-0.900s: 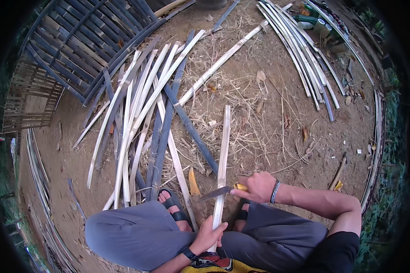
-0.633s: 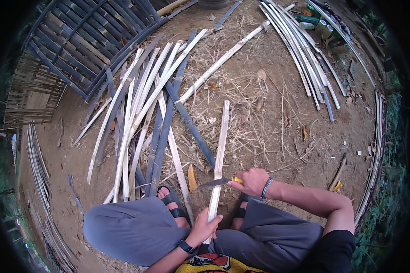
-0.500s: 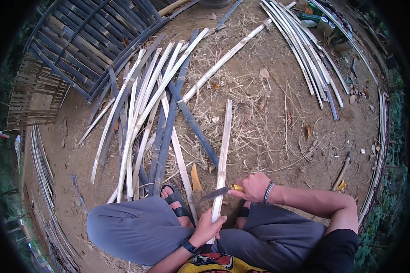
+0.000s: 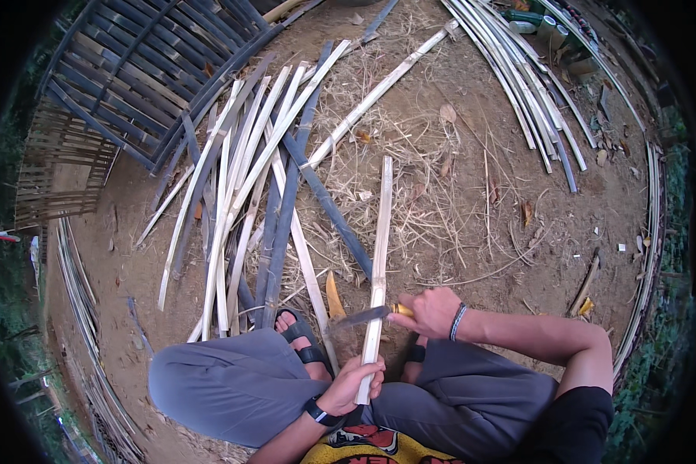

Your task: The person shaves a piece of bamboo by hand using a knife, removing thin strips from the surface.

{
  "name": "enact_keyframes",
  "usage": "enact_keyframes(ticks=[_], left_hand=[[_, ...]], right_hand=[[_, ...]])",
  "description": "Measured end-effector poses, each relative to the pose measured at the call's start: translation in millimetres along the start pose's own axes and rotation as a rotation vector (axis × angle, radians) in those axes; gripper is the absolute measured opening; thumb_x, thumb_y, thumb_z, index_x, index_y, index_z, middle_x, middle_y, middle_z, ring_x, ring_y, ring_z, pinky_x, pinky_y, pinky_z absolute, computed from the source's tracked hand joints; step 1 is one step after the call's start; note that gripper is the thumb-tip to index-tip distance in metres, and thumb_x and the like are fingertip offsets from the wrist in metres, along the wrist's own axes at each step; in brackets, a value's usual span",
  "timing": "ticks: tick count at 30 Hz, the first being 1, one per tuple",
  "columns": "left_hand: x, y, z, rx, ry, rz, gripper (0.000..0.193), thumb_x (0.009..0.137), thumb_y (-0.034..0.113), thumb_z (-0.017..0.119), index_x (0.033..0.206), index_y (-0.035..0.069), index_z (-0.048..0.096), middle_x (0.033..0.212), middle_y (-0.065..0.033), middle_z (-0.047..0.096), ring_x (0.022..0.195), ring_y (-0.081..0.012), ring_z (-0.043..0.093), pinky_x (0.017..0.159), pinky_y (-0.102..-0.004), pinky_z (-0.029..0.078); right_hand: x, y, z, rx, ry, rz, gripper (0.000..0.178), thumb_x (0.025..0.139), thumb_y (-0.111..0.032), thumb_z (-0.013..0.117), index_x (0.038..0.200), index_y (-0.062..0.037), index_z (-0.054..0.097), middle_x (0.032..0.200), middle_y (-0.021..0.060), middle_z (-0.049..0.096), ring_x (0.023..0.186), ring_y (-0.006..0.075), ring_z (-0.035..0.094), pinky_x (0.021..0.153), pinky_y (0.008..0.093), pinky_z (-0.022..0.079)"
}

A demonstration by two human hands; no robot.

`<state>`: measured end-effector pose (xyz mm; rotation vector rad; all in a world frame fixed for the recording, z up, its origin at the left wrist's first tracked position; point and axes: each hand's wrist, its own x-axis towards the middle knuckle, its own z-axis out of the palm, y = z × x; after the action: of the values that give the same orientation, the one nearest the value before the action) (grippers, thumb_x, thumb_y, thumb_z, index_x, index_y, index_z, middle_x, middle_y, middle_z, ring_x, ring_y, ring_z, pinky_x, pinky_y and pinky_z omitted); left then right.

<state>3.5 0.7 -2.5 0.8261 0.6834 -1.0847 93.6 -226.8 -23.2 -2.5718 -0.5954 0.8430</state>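
My left hand (image 4: 358, 380) is closed around the near end of a pale split bamboo strip (image 4: 380, 255), just above my lap. The strip points away from me, its far end over the straw-covered ground. In my right hand (image 4: 431, 311) is the yellowish handle of a knife (image 4: 363, 315). Its dark blade lies across the strip, a little beyond my left hand, with the tip toward the left. The knife's edge is too small to make out. Below the blade, my sandalled left foot (image 4: 305, 344) rests on the ground.
A heap of long bamboo strips (image 4: 240, 178) lies to the left, with a dark slatted bamboo frame (image 4: 158, 69) behind it. More strips (image 4: 518, 85) are stacked at the far right, near several cut tubes (image 4: 553, 35). Dry shavings (image 4: 425, 193) cover the ground ahead.
The blade has slid slightly along the strip away from my left hand and lies flatter across it. My right hand has risen a little; my left still grips the strip.
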Motion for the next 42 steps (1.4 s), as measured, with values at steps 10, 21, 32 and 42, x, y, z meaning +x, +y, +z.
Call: enact_keyframes(ticks=[10,21,32,42], left_hand=[[-3,5,1,0.015,-0.028,-0.013,0.014,0.094,0.013,0.058,0.091,0.008,0.046,0.056,0.0047,0.040,0.038,-0.0072,0.041,0.037,-0.0228,0.031],[-6,7,1,0.070,0.019,-0.025,0.009,0.096,0.012,0.053,0.092,0.007,0.047,0.055,0.0044,0.038,0.035,-0.0071,0.037,0.034,-0.0225,0.028],[-3,8,2,0.053,0.010,-0.037,0.013,0.097,0.018,0.053,0.090,0.008,0.047,0.054,0.0043,0.038,0.036,-0.0076,0.039,0.035,-0.0224,0.030],[0,5,-3,0.117,0.054,-0.007,0.021,0.098,0.025,0.052,0.086,0.008,0.046,0.054,0.0021,0.039,0.037,-0.0110,0.042,0.036,-0.0230,0.032]], right_hand=[[1,-5,12,0.040,0.006,-0.064,0.057,0.096,-0.057,0.038,0.088,-0.0046,0.058,0.058,0.0184,0.062,0.058,0.0366,0.066,0.053,0.0457,0.053],[22,27,4,-0.079,0.028,-0.044,0.059,0.094,-0.061,0.038,0.088,-0.0051,0.057,0.057,0.0168,0.062,0.056,0.0359,0.066,0.051,0.0461,0.054],[24,47,-3,-0.086,0.051,0.046,0.058,0.096,-0.060,0.035,0.093,-0.0065,0.058,0.059,0.0162,0.063,0.058,0.0343,0.067,0.051,0.0453,0.053],[19,103,-28,-0.208,0.254,-0.020,0.054,0.092,-0.061,0.044,0.092,-0.0075,0.052,0.075,0.0112,0.059,0.058,0.0282,0.062,0.049,0.0423,0.050]])
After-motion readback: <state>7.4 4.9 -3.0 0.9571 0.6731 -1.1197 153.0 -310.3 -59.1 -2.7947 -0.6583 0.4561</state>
